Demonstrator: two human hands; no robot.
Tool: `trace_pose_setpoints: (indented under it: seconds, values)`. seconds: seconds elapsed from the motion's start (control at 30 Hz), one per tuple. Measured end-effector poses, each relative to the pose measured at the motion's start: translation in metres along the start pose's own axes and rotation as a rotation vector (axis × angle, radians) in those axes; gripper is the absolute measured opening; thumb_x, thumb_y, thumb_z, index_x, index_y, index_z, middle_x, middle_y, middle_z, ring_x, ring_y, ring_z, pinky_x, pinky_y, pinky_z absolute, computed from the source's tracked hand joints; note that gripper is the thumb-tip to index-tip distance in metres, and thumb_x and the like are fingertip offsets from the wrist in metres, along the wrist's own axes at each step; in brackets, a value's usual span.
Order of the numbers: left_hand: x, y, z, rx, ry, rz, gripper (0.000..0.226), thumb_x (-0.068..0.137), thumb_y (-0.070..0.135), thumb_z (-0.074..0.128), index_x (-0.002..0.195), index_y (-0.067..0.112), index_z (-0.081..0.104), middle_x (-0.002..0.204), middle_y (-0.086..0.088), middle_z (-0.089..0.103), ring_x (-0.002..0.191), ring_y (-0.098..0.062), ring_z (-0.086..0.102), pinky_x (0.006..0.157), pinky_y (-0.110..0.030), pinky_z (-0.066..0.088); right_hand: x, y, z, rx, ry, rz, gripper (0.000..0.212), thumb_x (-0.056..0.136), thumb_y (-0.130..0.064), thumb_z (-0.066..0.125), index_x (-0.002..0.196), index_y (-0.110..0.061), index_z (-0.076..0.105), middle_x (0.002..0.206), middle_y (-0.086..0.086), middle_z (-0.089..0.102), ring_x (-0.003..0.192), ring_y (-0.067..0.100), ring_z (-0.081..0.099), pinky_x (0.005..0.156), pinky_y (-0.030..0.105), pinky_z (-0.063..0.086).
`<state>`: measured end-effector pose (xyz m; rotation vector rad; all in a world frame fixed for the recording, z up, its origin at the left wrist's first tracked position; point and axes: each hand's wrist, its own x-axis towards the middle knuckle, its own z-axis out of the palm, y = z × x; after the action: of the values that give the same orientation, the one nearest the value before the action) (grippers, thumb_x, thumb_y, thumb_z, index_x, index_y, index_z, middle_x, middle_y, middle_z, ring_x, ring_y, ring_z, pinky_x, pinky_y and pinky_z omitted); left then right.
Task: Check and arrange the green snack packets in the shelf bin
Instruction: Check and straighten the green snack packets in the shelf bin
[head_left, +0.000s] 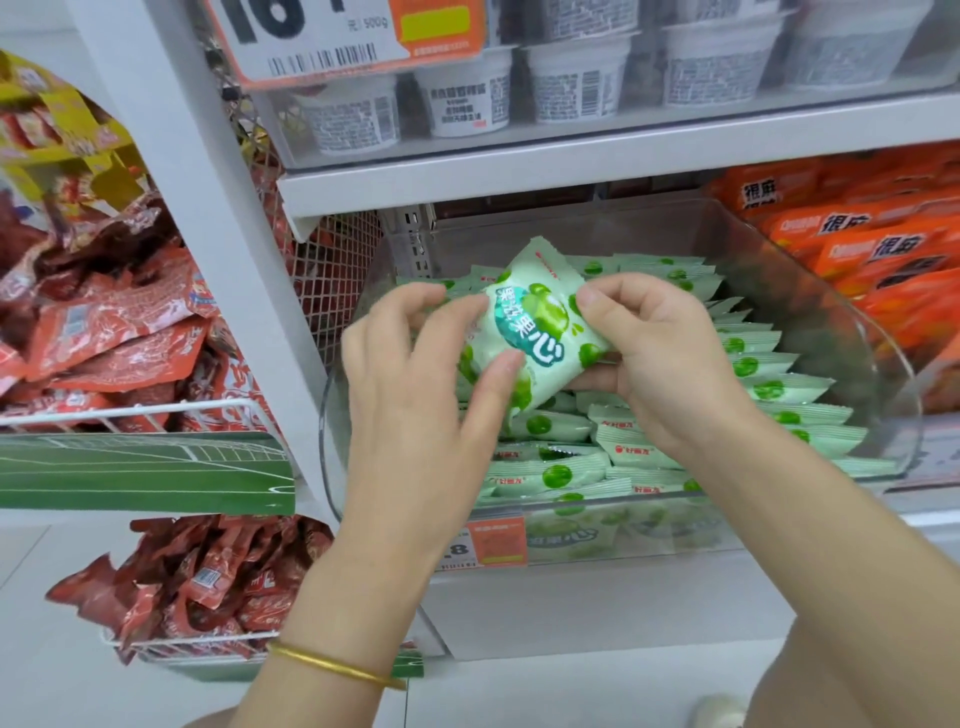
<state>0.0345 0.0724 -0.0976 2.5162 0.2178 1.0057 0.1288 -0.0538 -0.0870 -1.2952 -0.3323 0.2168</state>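
Packet (540, 332) of green snacks sits tilted between both hands, just above the clear bin (878, 338). The left hand (410, 374) pinches its lower left edge with thumb and curled fingers; the right hand (660, 353) pinches the right edge, thumb on top. More green packets (769, 389) fill the bin in rows beneath. Orange packs (883, 254) lie to the right, red packs (119, 322) to the left, and white cups (571, 88) stand on the shelf above.

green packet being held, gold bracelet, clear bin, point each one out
green packet (540, 332), head view, middle of its printed front
gold bracelet (332, 665), head view, band across the wrist
clear bin (852, 312), head view, right wall
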Motion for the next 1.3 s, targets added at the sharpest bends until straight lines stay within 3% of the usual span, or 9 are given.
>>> trace_pose_setpoints:
  seconds: [0.13, 0.27, 0.4, 0.47, 0.6, 0.7, 0.8, 1.17, 1.3]
  values:
    - [-0.003, 0.002, 0.005, 0.101, -0.097, 0.030, 0.080, 0.073, 0.062, 0.054, 0.137, 0.014, 0.045, 0.137, -0.009, 0.035, 0.120, -0.024, 0.031, 0.102, -0.024, 0.021, -0.003, -0.004, 0.000, 0.135, -0.061, 0.059, 0.012, 0.094, -0.002, 0.047, 0.087, -0.008, 0.055, 0.070, 0.004, 0.064, 0.055, 0.011, 0.063, 0.045, 0.028, 0.053]
    - [-0.001, -0.003, 0.005, 0.080, -0.041, 0.045, 0.061, 0.077, 0.030, 0.063, 0.133, 0.010, 0.050, 0.127, -0.009, 0.042, 0.114, -0.023, 0.036, 0.099, -0.015, 0.019, -0.004, -0.006, -0.001, 0.167, -0.110, 0.080, 0.026, 0.092, -0.002, 0.046, 0.113, -0.012, 0.056, 0.090, 0.010, 0.067, 0.068, 0.019, 0.067, 0.052, 0.035, 0.057]
    - [0.003, 0.005, -0.004, -0.191, -0.104, -0.029, 0.044, 0.087, 0.031, 0.056, 0.130, 0.021, 0.056, 0.108, 0.013, 0.053, 0.105, -0.006, 0.045, 0.090, -0.002, 0.026, 0.000, -0.003, -0.004, 0.050, -0.144, -0.004, 0.030, 0.094, -0.024, 0.042, 0.113, -0.018, 0.064, 0.120, 0.002, 0.062, 0.096, 0.020, 0.065, 0.068, 0.035, 0.055]
    - [0.004, 0.005, -0.006, -0.366, -0.138, -0.079, 0.039, 0.090, 0.026, 0.057, 0.129, 0.028, 0.056, 0.112, 0.020, 0.060, 0.105, 0.004, 0.052, 0.092, -0.010, 0.038, 0.002, -0.005, -0.005, 0.034, -0.151, -0.051, 0.028, 0.093, -0.024, 0.043, 0.104, -0.013, 0.066, 0.115, 0.001, 0.065, 0.101, 0.018, 0.063, 0.077, 0.033, 0.053]
    - [0.004, 0.003, -0.007, -0.630, -0.177, -0.219, 0.049, 0.088, 0.028, 0.059, 0.134, 0.032, 0.043, 0.112, 0.008, 0.068, 0.102, -0.008, 0.064, 0.091, -0.041, 0.051, 0.002, -0.005, -0.007, -0.040, -0.160, -0.088, 0.011, 0.080, -0.017, 0.067, 0.087, -0.018, 0.058, 0.083, 0.001, 0.066, 0.073, 0.013, 0.063, 0.060, 0.027, 0.053]
    - [0.002, 0.006, -0.008, -0.702, -0.254, -0.202, 0.063, 0.086, 0.026, 0.065, 0.137, 0.038, 0.030, 0.099, 0.006, 0.072, 0.089, -0.006, 0.068, 0.083, -0.027, 0.052, 0.000, -0.003, -0.006, -0.068, -0.084, -0.096, 0.012, 0.084, -0.009, 0.064, 0.087, -0.016, 0.055, 0.076, 0.012, 0.064, 0.059, 0.015, 0.061, 0.053, 0.030, 0.053]
    - [0.001, 0.009, -0.009, -0.669, -0.303, -0.143, 0.080, 0.078, 0.015, 0.073, 0.136, 0.044, 0.025, 0.112, 0.012, 0.064, 0.093, 0.002, 0.064, 0.079, -0.013, 0.048, 0.000, -0.004, -0.005, -0.024, -0.030, -0.094, 0.012, 0.083, -0.008, 0.064, 0.087, -0.016, 0.055, 0.064, 0.001, 0.064, 0.050, 0.009, 0.058, 0.047, 0.025, 0.050]
    - [0.003, 0.008, -0.011, -0.686, -0.309, -0.117, 0.079, 0.079, 0.008, 0.073, 0.133, 0.044, 0.028, 0.123, 0.009, 0.059, 0.100, 0.000, 0.062, 0.087, -0.021, 0.050, 0.000, -0.001, -0.004, -0.051, -0.013, -0.101, 0.011, 0.084, -0.012, 0.064, 0.087, -0.017, 0.055, 0.081, 0.023, 0.055, 0.056, 0.018, 0.053, 0.052, 0.030, 0.045]
    - [0.003, 0.011, -0.012, -0.732, -0.274, -0.276, 0.063, 0.079, 0.012, 0.072, 0.122, 0.039, 0.035, 0.111, 0.006, 0.062, 0.088, -0.001, 0.066, 0.075, -0.020, 0.055, 0.000, -0.001, -0.005, -0.055, -0.014, -0.091, 0.009, 0.087, -0.012, 0.062, 0.085, -0.016, 0.054, 0.075, 0.018, 0.060, 0.056, 0.017, 0.057, 0.053, 0.031, 0.049]
